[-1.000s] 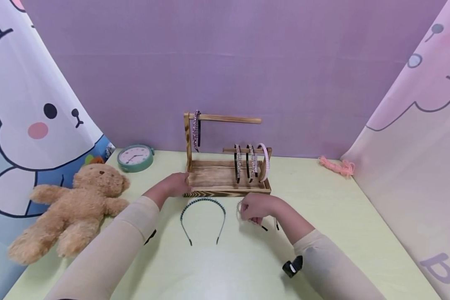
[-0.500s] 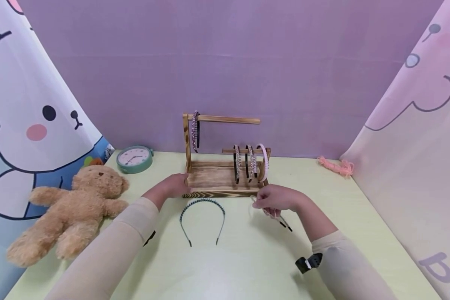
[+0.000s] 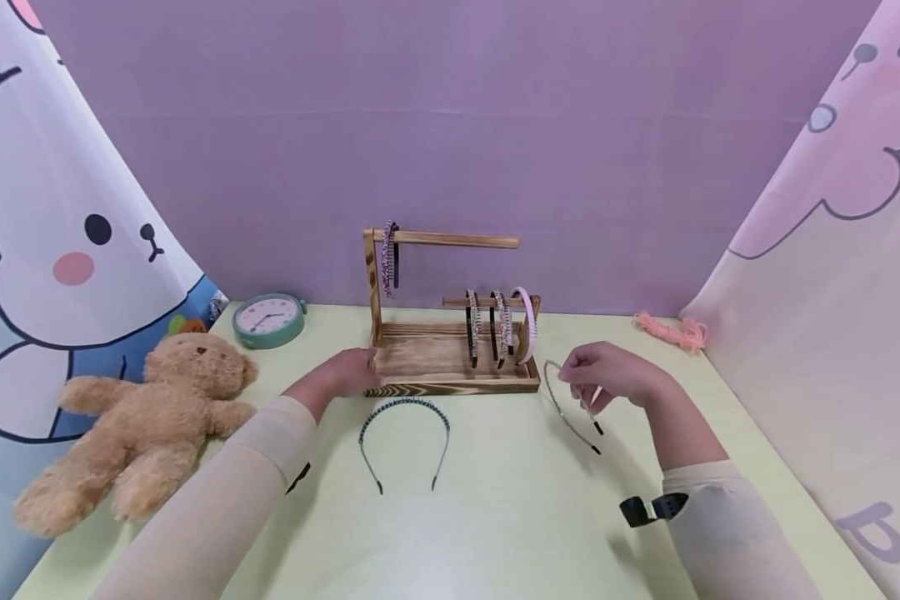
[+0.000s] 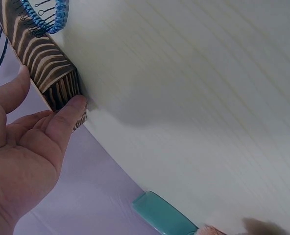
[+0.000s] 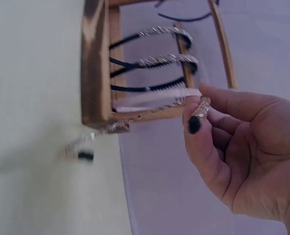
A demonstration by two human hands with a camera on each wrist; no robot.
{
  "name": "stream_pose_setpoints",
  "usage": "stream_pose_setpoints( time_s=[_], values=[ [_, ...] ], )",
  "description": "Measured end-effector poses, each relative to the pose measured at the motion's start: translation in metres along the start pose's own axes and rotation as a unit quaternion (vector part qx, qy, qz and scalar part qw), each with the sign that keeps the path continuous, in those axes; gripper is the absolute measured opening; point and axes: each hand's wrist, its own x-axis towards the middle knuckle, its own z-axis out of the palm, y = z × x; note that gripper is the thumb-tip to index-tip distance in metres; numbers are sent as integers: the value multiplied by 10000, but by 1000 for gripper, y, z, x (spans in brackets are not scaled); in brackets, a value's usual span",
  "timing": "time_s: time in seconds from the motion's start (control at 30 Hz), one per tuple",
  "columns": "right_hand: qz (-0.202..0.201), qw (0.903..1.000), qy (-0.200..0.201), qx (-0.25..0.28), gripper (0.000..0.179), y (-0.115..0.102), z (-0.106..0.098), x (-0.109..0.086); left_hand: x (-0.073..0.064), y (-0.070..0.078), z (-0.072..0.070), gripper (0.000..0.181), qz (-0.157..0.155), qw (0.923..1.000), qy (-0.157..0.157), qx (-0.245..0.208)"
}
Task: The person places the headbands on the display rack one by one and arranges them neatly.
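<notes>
My right hand [image 3: 607, 375] pinches a thin, glittery headband [image 3: 561, 410] between thumb and fingers, to the right of a wooden headband rack [image 3: 457, 387]. The headband has black tips, and in the right wrist view the beaded band [image 5: 120, 126] stretches away from the fingertips. My left hand [image 3: 345, 372] grips the rack's front left corner; up close, its thumb and fingers [image 4: 69, 115] lie on either side of the striped wood [image 4: 47, 61]. In front of the rack, a blue-green beaded headband [image 3: 405, 402] lies flat on the table.
Several headbands hang on the rack's lower bar [image 3: 453, 301], a pale pink one [image 3: 528, 321] outermost. A purple beaded headband [image 3: 387, 262] hangs on the upper bar [image 3: 457, 240]. At left are a green clock [image 3: 270, 321] and a teddy bear [image 3: 157, 417]; pink cord [image 3: 671, 333] lies back right.
My right hand has moved right and up with the thin headband, which was lower, near the rack's front edge, and has turned. The left hand stays at the rack's corner.
</notes>
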Motion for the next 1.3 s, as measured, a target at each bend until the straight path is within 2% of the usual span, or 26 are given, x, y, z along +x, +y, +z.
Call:
stream_pose_setpoints(
  time_s=[0.17,0.33,0.47,0.7,0.8,1.07,1.3],
  values=[
    [-252,9967,516,569,23,-2,-17,-4,0,-1,0,72,40,10000,30,13],
    [-517,9864,1193,1002,25,-7,-25,-6,0,-1,0,73,-29,10000,23,-44],
    [-706,9786,1516,1198,28,-15,-29,-5,2,-2,0,73,-81,9999,16,-65],
    [-1182,9543,2050,1826,4,-30,-33,-1,2,-3,1,73,-25,9999,25,-130],
    [-1347,9460,2254,1900,3,-37,-33,2,1,-3,1,73,0,9999,44,-148],
    [-1610,9329,2660,1820,14,-56,-31,11,0,-3,2,73,54,9999,43,-133],
    [-1867,9263,2863,1587,12,-70,-27,22,1,-3,2,73,-57,9997,17,-221]
  ],
)
